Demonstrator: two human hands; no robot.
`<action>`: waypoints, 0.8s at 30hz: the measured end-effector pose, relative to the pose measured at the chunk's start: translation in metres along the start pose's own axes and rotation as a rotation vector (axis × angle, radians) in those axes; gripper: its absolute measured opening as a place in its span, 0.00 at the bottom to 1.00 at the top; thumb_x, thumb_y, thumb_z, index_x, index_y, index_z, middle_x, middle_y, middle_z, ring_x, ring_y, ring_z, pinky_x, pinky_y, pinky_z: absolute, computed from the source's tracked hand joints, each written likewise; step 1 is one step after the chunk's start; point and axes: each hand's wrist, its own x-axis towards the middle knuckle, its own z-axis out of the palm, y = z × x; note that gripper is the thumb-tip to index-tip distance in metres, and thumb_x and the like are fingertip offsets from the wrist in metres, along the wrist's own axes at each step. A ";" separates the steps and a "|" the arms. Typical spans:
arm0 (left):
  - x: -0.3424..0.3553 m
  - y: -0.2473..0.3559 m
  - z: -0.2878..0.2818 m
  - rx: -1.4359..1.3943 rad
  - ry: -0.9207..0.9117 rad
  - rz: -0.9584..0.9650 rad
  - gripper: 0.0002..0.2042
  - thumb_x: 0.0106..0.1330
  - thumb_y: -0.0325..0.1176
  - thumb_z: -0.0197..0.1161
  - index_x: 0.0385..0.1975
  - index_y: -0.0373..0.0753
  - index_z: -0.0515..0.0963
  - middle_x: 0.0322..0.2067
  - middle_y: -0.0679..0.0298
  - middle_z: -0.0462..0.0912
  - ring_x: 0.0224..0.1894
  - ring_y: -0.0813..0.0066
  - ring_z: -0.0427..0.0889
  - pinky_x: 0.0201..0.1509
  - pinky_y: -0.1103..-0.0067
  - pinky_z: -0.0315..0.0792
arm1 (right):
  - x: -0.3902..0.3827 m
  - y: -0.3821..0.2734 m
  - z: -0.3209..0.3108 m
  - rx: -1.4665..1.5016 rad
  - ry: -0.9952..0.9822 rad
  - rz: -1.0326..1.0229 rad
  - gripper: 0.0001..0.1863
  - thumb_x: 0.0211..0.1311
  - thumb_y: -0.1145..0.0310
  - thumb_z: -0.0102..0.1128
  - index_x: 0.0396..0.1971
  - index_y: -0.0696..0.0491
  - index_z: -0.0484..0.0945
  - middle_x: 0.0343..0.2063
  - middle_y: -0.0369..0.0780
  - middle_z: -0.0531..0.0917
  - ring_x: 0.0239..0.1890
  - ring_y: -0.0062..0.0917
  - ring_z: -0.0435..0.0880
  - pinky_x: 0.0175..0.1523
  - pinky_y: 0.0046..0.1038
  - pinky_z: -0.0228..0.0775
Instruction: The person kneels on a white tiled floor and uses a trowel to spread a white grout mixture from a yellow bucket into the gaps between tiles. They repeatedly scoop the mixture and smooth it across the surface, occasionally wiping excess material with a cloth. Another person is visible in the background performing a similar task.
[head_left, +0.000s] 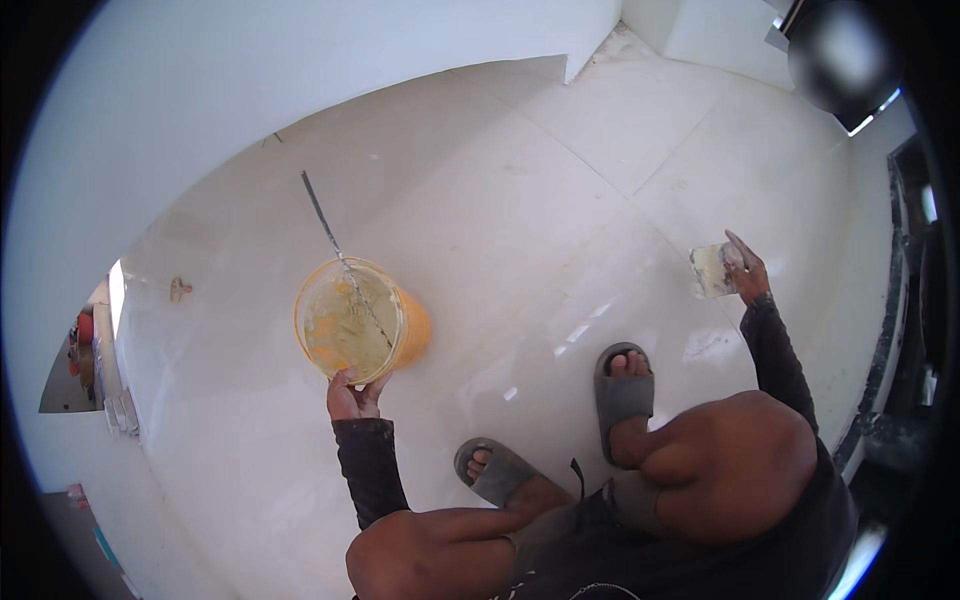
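Observation:
A yellow bucket (pixel 415 330) is on the pale tiled floor to my left, its mouth toward me; I cannot tell whether it is tilted. Pale yellowish putty (pixel 340 320) coats its inside, and a thin metal rod (pixel 320 210) leans out over the far rim. My left hand (pixel 354 397) is closed on the bucket's near rim, fingers partly hidden behind it. Out to the right, my right hand (pixel 751 277) grips a broad putty knife (pixel 711 271). Its blade is smeared with putty, and my fingers hide the handle.
My sandalled feet (pixel 625 395) rest on the shiny floor (pixel 500 220) between the hands. A white curved wall or panel (pixel 300 60) runs along the far left. Close to the left edge is an opening with red items (pixel 84 335). A dark round object (pixel 845 60) fills the upper right corner.

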 end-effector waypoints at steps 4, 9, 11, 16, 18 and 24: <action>0.022 -0.005 -0.011 -0.039 0.073 0.031 0.24 0.56 0.26 0.50 0.54 0.29 0.61 0.48 0.48 0.73 0.46 0.50 0.79 0.40 0.61 0.83 | -0.010 0.046 -0.020 0.341 -0.026 0.213 0.26 0.57 0.77 0.48 0.59 0.55 0.68 0.52 0.41 0.75 0.50 0.26 0.76 0.51 0.29 0.71; 0.038 -0.007 -0.016 -0.040 0.081 0.083 0.26 0.56 0.27 0.51 0.57 0.30 0.60 0.46 0.48 0.74 0.46 0.48 0.78 0.43 0.57 0.82 | 0.015 0.000 -0.007 0.605 0.091 0.513 0.24 0.62 0.73 0.46 0.59 0.61 0.65 0.56 0.43 0.72 0.54 0.26 0.74 0.51 0.26 0.73; 0.050 -0.014 -0.014 -0.054 0.100 0.113 0.30 0.57 0.32 0.53 0.60 0.30 0.55 0.50 0.46 0.70 0.48 0.45 0.77 0.46 0.55 0.80 | 0.041 0.024 -0.012 0.722 0.083 0.432 0.27 0.55 0.72 0.46 0.58 0.57 0.68 0.52 0.41 0.75 0.51 0.28 0.76 0.48 0.29 0.73; 0.024 -0.060 0.039 -0.256 0.329 0.190 0.42 0.59 0.49 0.59 0.65 0.33 0.44 0.62 0.46 0.52 0.53 0.38 0.71 0.54 0.51 0.73 | 0.105 0.038 -0.011 0.913 -0.048 0.231 0.35 0.48 0.74 0.42 0.63 0.56 0.60 0.54 0.43 0.72 0.51 0.31 0.77 0.45 0.25 0.74; -0.010 -0.098 0.087 -0.171 0.278 0.005 0.42 0.59 0.58 0.55 0.66 0.39 0.45 0.64 0.49 0.51 0.56 0.37 0.68 0.57 0.52 0.70 | 0.132 0.041 -0.015 0.813 -0.023 0.140 0.38 0.46 0.78 0.43 0.65 0.56 0.57 0.55 0.43 0.71 0.52 0.32 0.77 0.46 0.25 0.74; 0.080 -0.156 0.194 0.819 -0.501 0.019 0.26 0.71 0.49 0.39 0.57 0.32 0.64 0.51 0.53 0.74 0.52 0.56 0.76 0.52 0.65 0.73 | 0.196 0.121 0.002 0.555 0.418 0.050 0.35 0.55 0.81 0.57 0.64 0.56 0.58 0.54 0.45 0.72 0.49 0.31 0.79 0.47 0.23 0.73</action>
